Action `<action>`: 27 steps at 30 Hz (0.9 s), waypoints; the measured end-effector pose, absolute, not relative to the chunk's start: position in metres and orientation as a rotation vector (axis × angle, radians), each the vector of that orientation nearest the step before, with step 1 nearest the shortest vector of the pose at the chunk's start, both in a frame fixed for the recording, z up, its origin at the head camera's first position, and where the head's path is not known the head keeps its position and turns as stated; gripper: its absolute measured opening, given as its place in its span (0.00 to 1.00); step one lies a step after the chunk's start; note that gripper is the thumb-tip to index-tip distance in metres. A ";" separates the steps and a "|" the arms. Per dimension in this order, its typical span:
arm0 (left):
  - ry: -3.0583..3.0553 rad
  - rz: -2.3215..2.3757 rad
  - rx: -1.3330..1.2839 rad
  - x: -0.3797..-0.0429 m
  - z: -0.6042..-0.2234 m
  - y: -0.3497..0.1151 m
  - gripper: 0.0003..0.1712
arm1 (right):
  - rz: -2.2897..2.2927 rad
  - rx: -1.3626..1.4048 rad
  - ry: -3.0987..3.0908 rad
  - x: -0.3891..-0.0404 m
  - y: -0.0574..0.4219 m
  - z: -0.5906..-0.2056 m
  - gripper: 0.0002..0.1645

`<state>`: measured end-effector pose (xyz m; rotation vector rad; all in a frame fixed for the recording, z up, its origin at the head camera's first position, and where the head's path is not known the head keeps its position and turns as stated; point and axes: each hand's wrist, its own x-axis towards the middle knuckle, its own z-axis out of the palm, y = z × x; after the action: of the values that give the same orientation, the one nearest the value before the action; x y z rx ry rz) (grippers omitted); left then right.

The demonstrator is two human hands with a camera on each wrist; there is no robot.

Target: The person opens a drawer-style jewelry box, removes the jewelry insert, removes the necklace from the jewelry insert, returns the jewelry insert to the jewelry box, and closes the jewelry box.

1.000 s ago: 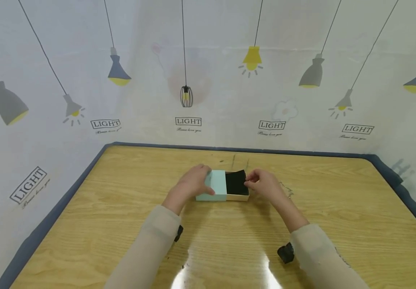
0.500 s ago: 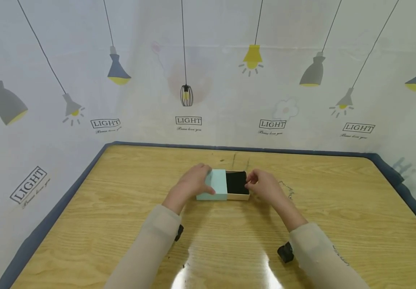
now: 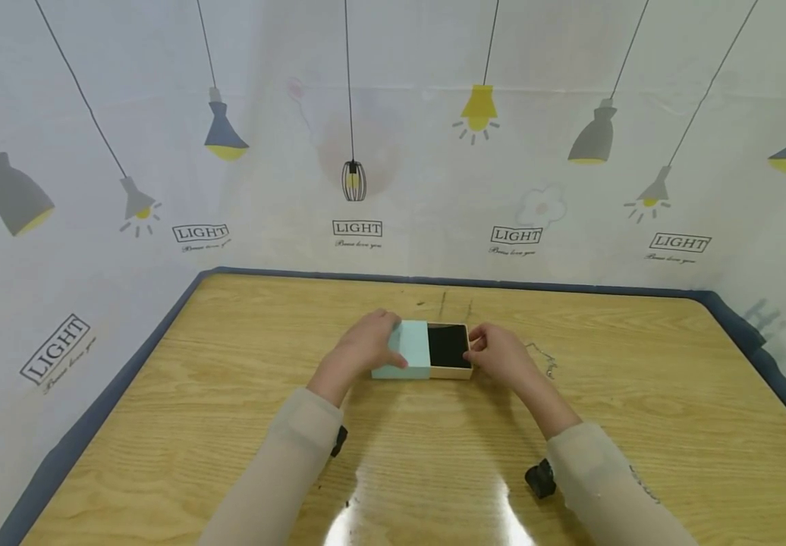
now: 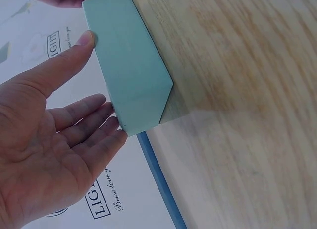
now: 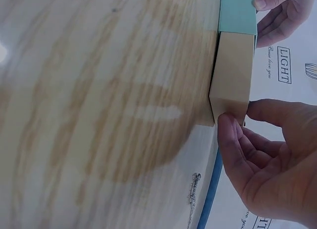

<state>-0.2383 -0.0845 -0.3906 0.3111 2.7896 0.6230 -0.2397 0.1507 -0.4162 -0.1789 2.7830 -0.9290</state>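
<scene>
A drawer-style gift box stands on the table, with a mint-green sleeve (image 3: 411, 351) at left and its beige drawer (image 3: 451, 373) pulled out to the right. A flat black pad (image 3: 448, 345) lies inside the drawer. My left hand (image 3: 363, 343) holds the sleeve, its thumb on the near top edge and its fingers toward the far side. The left wrist view shows the fingertips (image 4: 119, 135) against the sleeve's edge. My right hand (image 3: 500, 353) pinches the drawer's outer end between thumb and finger; in the right wrist view the drawer's end wall (image 5: 229, 107) is partly covered by the thumb.
A thin silvery chain (image 3: 547, 365) lies on the wooden table (image 3: 427, 455) just right of my right hand. Dark camera blocks sit at both wrists, the right one (image 3: 539, 479) being plainer. A printed curtain (image 3: 434, 167) rises behind the table's edge.
The black pad's right end, raised a second ago, now lies flat in the drawer. My right hand has dropped slightly onto the drawer's end. The left hand has stayed in place.
</scene>
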 end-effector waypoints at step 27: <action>2.788 0.627 0.313 -0.238 -0.390 -0.084 0.47 | -0.872 -0.197 2.784 -0.243 0.142 -0.415 0.23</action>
<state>-0.2377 -0.0843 -0.3902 0.3134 2.7876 0.6269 -0.2428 0.1416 -0.4151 -0.1968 2.7841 -0.8718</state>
